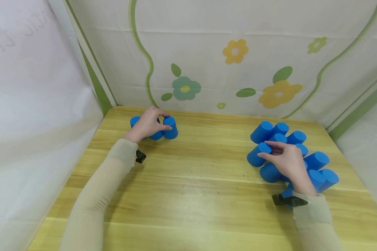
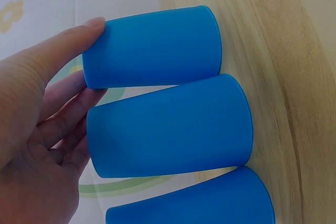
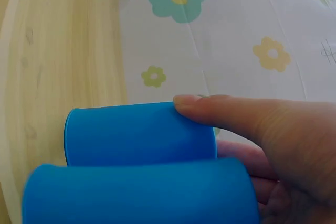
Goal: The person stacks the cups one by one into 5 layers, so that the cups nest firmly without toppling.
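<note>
Your left hand (image 1: 149, 123) pinches an upside-down blue cup (image 1: 171, 134) by its narrow upper end, thumb and fingers set on opposite sides. That cup stands near the back edge of the wooden table (image 1: 191, 209), left of the table's middle. Your right hand (image 1: 287, 158) has a similar pinch on a second cup (image 1: 255, 157), also at its narrow top, over the table's right half; whether its rim meets the wood cannot be told.

Beside your left-hand cup, two more upside-down cups (image 1: 157, 135) continue the row toward the table's left edge, neighbouring rims touching. Around your right hand, a cluster of blue cups (image 1: 316, 160) crowds the table's right side, several partly hidden by your hand and sleeve.

Farther out, your light sleeves (image 1: 97, 195) lie over the table's nearer part, with a dark device (image 1: 140, 156) at each cuff. Behind the table hangs a white cloth (image 1: 204, 52) printed with orange, teal and green flowers.
</note>
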A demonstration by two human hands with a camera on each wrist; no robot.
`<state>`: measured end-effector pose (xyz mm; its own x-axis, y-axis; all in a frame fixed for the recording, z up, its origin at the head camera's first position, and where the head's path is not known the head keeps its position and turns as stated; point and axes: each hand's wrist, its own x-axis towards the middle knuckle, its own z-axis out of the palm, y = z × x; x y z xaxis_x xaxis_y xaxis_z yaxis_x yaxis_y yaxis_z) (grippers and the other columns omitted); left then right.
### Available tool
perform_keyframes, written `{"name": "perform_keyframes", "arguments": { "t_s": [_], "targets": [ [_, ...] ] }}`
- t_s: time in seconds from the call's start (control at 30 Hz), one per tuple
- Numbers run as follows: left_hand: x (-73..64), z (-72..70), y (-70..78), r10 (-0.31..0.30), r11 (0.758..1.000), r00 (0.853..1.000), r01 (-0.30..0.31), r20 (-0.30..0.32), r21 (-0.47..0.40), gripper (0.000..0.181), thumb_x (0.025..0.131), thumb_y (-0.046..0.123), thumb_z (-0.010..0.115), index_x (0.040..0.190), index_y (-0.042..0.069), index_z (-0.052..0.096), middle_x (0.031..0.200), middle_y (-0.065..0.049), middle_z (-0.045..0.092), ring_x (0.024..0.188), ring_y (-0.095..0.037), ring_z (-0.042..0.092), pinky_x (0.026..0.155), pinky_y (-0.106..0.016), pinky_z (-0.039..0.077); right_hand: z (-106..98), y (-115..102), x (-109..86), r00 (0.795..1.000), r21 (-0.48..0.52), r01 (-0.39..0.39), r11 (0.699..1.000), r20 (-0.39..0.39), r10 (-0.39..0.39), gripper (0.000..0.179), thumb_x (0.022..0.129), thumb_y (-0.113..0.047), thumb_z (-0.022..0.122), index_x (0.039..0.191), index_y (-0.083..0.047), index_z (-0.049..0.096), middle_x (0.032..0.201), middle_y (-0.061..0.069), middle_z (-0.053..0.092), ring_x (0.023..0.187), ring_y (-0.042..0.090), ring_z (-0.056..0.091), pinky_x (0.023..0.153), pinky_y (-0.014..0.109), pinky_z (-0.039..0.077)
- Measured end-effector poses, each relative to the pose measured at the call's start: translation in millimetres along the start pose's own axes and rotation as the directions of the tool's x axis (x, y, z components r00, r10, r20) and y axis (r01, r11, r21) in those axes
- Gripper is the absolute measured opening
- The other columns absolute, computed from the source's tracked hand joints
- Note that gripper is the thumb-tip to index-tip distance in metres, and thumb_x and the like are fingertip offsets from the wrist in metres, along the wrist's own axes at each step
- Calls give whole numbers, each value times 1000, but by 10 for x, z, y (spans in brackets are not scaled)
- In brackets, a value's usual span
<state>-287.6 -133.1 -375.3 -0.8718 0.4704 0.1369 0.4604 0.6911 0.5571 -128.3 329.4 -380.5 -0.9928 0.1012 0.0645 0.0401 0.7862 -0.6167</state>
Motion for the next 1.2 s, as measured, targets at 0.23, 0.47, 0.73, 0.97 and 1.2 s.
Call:
{"name": "perform_keyframes", "arguments": {
  "t_s": [0.23, 0.47, 0.73, 0.97, 1.2],
  "targets": [
    [5, 7, -16, -19, 999, 1000, 19, -6, -26, 55, 86, 28, 86, 131, 3, 68, 127, -11, 67, 122, -33, 51, 100, -45, 46, 88, -154, -11, 996, 53, 77, 996, -52, -74, 66, 86, -48, 80, 134, -4, 67, 121, 19, 69, 105, 37, 70, 86, 45, 55],
    [20, 12, -27, -25, 998, 1000, 25, -7, -54, 55, 85, 27, 86, 131, 3, 68, 127, -11, 68, 122, -31, 52, 101, -46, 46, 212, -409, 68, 985, 116, 145, 983, -106, -133, 63, 86, -45, 82, 133, -7, 68, 120, 14, 70, 107, 31, 69, 91, 44, 54],
    [24, 23, -50, -27, 997, 1000, 27, -6, -68, 51, 86, 27, 85, 130, 5, 70, 126, -10, 69, 123, -30, 54, 102, -45, 47, 562, -661, 241, 974, 241, 226, 944, -75, -214, 57, 85, -37, 85, 131, -7, 69, 121, 11, 70, 106, 26, 69, 91, 43, 56],
    [16, 28, -70, -41, 996, 999, 41, -9, -77, 51, 86, 29, 86, 129, 7, 71, 127, -9, 68, 123, -30, 55, 101, -44, 47, 895, -852, 462, 971, 337, 231, 913, -23, -238, 54, 84, -34, 86, 130, -9, 70, 121, 10, 69, 106, 25, 68, 93, 42, 56],
    [26, 17, -55, -56, 995, 998, 56, 4, -85, 50, 85, 28, 86, 129, 7, 71, 128, -9, 68, 123, -30, 57, 102, -44, 48, 1197, -1098, 724, 970, 383, 221, 897, 12, -244, 51, 85, -28, 86, 131, -11, 70, 122, 8, 69, 108, 23, 67, 93, 37, 55]
  ]
}}
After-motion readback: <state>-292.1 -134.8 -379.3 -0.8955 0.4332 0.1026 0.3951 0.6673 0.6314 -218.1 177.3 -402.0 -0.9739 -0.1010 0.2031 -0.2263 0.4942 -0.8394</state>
